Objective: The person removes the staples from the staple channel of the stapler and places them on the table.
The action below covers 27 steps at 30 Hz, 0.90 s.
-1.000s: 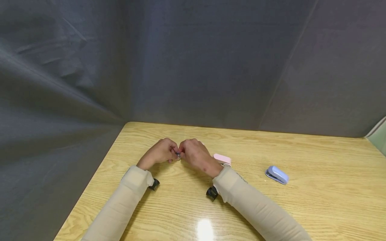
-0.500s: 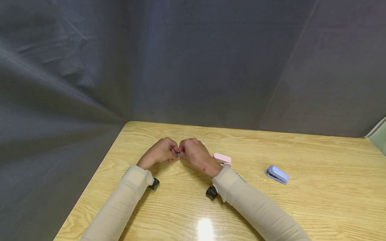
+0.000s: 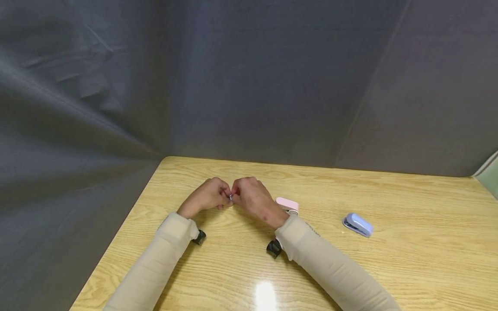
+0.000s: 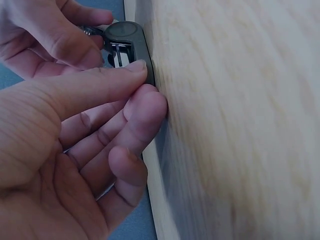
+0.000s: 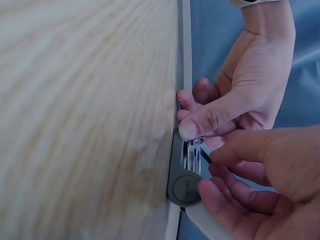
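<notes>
Item one: gray stapler [image 5: 179, 172], in both hands, low over the far part of the table [image 3: 408, 268]. We see its round hinge disc [image 5: 186, 189] and bright metal track [image 5: 196, 159]; a pale strip [image 5: 207, 222] beyond the disc we take for its raised top, lifted, we judge, to bare the track.

Left hand [image 3: 208, 196]: grasping. Thumb and forefinger pinch the stapler's front end, presumably to steady it; the other fingers bend loosely below.

Right hand [image 3: 253, 201]: grasping. Curled fingers meet the stapler about its disc and track, which we read as bracing the rear against the left hand's pinch. Whether they also nip a separate small part, we cannot tell.

Item two: pink stapler [image 3: 287, 204], just right of the right wrist, partly hidden by it.

Item three: blue stapler [image 3: 359, 225], well apart to the right, lying aslant. Both seem set aside to leave working room.

Surface: pale wood grain, glossy, a lamp's glare near the front edge.

Room: dark gray curtain [image 3: 256, 86] behind and along the left; a pale green patch [image 3: 491, 181] at far right.

Worn: beige sleeves [image 3: 330, 268], a black mount [image 3: 274, 249] beneath each cuff.
</notes>
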Each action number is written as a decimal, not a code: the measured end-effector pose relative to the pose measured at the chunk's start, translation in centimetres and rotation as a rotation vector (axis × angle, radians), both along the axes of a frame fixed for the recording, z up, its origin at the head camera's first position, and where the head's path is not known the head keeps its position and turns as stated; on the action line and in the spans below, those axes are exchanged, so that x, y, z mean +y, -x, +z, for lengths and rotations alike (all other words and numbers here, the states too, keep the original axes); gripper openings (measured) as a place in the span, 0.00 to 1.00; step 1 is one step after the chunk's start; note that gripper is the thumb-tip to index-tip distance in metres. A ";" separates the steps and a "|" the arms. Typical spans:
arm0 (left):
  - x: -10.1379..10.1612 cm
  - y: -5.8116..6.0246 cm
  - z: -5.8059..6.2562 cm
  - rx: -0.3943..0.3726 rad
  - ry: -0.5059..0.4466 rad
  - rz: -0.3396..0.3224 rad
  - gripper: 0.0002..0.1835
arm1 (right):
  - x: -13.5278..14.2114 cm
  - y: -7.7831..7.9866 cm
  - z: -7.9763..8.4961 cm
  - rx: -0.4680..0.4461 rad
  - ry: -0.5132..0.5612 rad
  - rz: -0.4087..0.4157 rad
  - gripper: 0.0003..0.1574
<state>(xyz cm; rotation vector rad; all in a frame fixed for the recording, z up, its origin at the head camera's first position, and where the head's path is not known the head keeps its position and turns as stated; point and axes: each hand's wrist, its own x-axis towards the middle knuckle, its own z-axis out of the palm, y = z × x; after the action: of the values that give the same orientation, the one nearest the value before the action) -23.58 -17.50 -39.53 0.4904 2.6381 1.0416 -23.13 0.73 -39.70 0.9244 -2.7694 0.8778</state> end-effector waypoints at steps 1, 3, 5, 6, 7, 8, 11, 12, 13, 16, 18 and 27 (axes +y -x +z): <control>0.0 0.0 0.0 0.000 -0.001 -0.002 0.04 | 0.0 0.0 0.0 0.001 -0.001 -0.003 0.03; 0.0 0.0 -0.1 0.002 -0.005 -0.001 0.04 | 0.1 0.0 0.1 0.008 -0.005 -0.011 0.03; -0.1 0.1 -0.1 0.004 -0.010 -0.004 0.05 | 0.2 0.0 0.1 0.013 -0.010 -0.022 0.04; -0.1 0.1 -0.2 0.004 -0.011 -0.005 0.05 | 0.3 -0.1 0.2 0.016 -0.014 -0.025 0.04; 0.0 0.1 -0.2 0.007 -0.013 -0.007 0.05 | 0.3 0.0 0.2 0.019 -0.020 -0.027 0.03; 0.0 0.1 -0.2 0.009 -0.013 -0.008 0.04 | 0.4 -0.1 0.2 0.023 -0.025 -0.029 0.03; 0.0 0.1 -0.2 0.008 -0.013 -0.006 0.04 | 0.7 -0.2 0.4 0.031 -0.044 -0.030 0.02; 0.1 0.1 -0.2 0.004 -0.015 -0.001 0.03 | 0.8 -0.3 0.5 0.035 -0.053 -0.030 0.02; 0.1 0.0 -0.3 0.002 -0.017 -0.002 0.03 | 0.9 -0.4 0.6 0.037 -0.060 -0.031 0.02; 0.0 -0.1 -0.3 -0.016 -0.027 0.006 0.02 | 1.1 -0.8 0.9 0.044 -0.080 -0.029 0.04; 0.0 -0.2 -0.3 -0.020 -0.033 0.005 0.02 | 1.3 -1.2 1.0 0.046 -0.091 -0.020 0.06; -0.1 -0.2 -0.2 -0.011 -0.051 -0.001 0.02 | 2.4 -2.6 0.9 0.067 -0.133 0.054 0.08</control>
<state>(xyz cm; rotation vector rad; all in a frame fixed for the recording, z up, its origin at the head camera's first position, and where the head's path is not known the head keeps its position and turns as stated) -23.34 -17.57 -39.75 0.4947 2.6071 1.1111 -20.50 3.08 -38.83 1.0341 -2.7849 0.6627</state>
